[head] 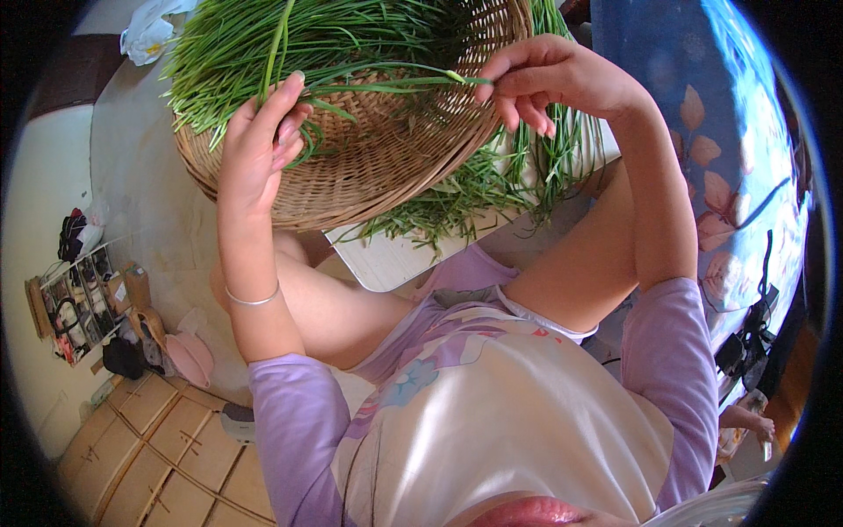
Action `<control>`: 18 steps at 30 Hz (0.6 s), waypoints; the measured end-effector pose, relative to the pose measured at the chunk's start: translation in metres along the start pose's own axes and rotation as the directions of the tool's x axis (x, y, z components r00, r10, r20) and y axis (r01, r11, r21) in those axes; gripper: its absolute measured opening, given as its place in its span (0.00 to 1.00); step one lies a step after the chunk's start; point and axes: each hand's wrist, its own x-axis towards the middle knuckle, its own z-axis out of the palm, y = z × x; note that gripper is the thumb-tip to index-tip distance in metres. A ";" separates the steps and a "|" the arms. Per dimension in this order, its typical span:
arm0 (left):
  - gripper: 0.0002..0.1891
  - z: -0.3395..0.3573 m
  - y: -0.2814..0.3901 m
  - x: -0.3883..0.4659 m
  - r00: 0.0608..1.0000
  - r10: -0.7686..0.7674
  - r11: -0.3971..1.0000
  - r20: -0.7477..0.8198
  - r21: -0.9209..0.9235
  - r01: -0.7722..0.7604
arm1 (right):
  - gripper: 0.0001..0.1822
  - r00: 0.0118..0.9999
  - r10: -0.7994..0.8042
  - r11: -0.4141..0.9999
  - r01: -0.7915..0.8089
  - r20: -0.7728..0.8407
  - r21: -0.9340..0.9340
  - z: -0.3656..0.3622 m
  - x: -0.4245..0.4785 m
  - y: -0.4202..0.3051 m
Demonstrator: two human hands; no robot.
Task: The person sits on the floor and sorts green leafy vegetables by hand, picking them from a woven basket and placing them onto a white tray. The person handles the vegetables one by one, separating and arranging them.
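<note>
My left hand (267,132) is closed on a few long green stalks, with the thumb uppermost, above the left part of a round wicker basket (369,191). From it a flower stalk with a pale bud (454,76) and thin green leaves reach across the basket. At the tips of these leaves my right hand (533,82) pinches with thumb and forefinger, its other fingers loosely curled. A thick heap of garlic chives (316,39) fills the far side of the basket. Its near side shows bare weave with a few bits of leaf.
Under the basket's near edge is a white board (388,263) with loose green scraps (448,204). More long greens (553,151) hang over its right side. A blue floral cloth (711,165) covers something at right. A plastic bag (148,33) lies far left. Another person's hand (762,429) shows at lower right.
</note>
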 end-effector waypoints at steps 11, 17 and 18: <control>0.11 0.006 0.000 -0.002 0.999 -0.028 0.999 0.035 -0.017 0.029 | 0.21 0.991 0.049 0.986 -0.028 0.122 -0.163 0.020 0.003 0.006; 0.11 0.011 -0.002 -0.001 0.998 -0.059 0.998 0.028 0.013 0.059 | 0.21 0.996 -0.070 0.991 0.063 -0.058 -0.115 0.037 0.010 0.006; 0.10 0.012 -0.003 0.000 0.998 -0.055 0.998 0.025 0.018 0.055 | 0.21 0.995 -0.081 0.991 0.075 -0.054 -0.110 0.037 0.011 0.004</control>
